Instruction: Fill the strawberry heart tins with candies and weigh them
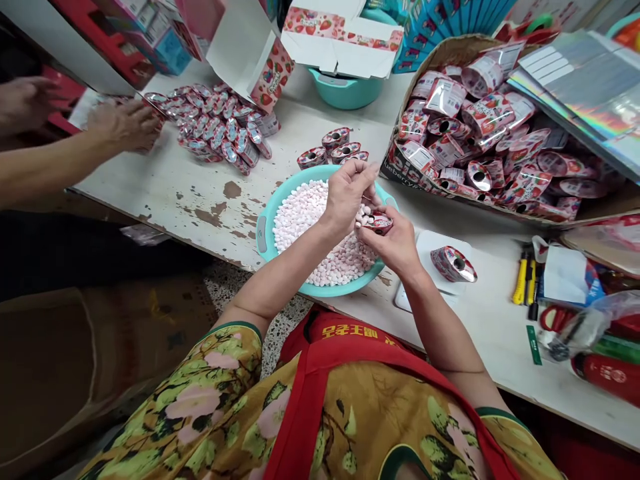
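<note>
Soft flowered cloth [365, 407] and a smooth red apron [306, 400] lie nearest the camera, below the round, shiny plastic basin [330, 291]. Above the right part of this basin is a small packet [383, 225] of glossy printed film, pale candies bunched at one end. The person's right hand [397, 243] grips it, thumb and fingers closed around its sides. Directly over it, the left hand [345, 193] has its fingers curled nearly together; whether they pinch any candies cannot be told. Smooth, rounded candies [307, 217] in whitish pink fill the basin.

Just beyond the basin, oval packets [336, 139] sit in a cluster on a white table [280, 137] of chipped, flaking paint. Right of it, one packet [449, 263] stands on a flat white scale [459, 245]; farther right, a cardboard box [500, 208] brims with crinkly film packets [493, 120]. Well left of the basin, a co-worker's hand [124, 127] reaches to a heap of packets [220, 123].
</note>
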A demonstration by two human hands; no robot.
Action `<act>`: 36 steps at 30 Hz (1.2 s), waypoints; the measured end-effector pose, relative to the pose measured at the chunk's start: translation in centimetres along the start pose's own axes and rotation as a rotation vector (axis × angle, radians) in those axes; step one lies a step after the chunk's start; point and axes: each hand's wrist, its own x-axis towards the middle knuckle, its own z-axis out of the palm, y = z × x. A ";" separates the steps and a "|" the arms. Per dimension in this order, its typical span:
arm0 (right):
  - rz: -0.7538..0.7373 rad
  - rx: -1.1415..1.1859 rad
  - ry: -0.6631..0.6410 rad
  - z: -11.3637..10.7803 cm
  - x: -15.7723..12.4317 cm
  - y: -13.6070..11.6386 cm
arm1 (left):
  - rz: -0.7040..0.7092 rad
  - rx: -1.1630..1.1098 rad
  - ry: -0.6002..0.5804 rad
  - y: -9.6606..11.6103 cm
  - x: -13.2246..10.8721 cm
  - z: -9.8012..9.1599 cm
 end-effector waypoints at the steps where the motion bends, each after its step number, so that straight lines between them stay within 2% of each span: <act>1: -0.004 0.000 -0.004 0.1 0.0 0.1 | -0.016 0.007 0.000 0.0 0.1 0.0; 6: -0.051 0.000 -0.031 0.2 -0.1 0.5 | 0.001 -0.003 -0.095 -0.1 -0.3 0.2; 13: -0.030 0.006 0.015 -0.6 -0.4 -0.1 | 0.008 -0.039 -0.089 0.1 -0.8 0.7; 18: -0.041 0.072 -0.015 -0.5 -0.4 0.6 | 0.067 -0.031 -0.050 -0.2 -0.3 0.6; 22: -0.047 0.038 -0.018 0.0 -0.5 0.9 | 0.065 0.059 -0.114 -0.2 -0.7 1.0; 25: -0.068 0.109 -0.018 -0.7 -0.7 0.7 | 0.093 0.079 -0.084 0.7 -0.2 0.0; 27: -0.117 0.153 0.023 -1.9 -0.6 0.8 | 0.138 0.200 -0.010 1.6 0.4 -2.4; 30: -0.160 0.155 0.112 -3.8 -0.1 1.7 | 0.168 0.673 0.129 2.4 0.3 -8.7; 31: -0.152 0.162 0.125 -4.2 0.2 2.2 | 0.158 0.868 0.218 2.4 -0.3 -11.2; 32: -0.139 0.179 0.126 -4.4 0.5 2.8 | 0.142 1.044 0.373 2.3 -1.2 -13.8; 33: -0.126 0.204 0.118 -4.4 0.8 3.4 | 0.099 1.197 0.535 2.0 -2.3 -16.3; 35: -0.103 0.261 0.089 -4.0 1.5 4.3 | -0.028 1.420 0.778 0.9 -4.8 -20.6; 36: -0.088 0.292 0.078 -3.7 1.7 4.6 | -0.089 1.449 0.760 0.1 -5.9 -22.2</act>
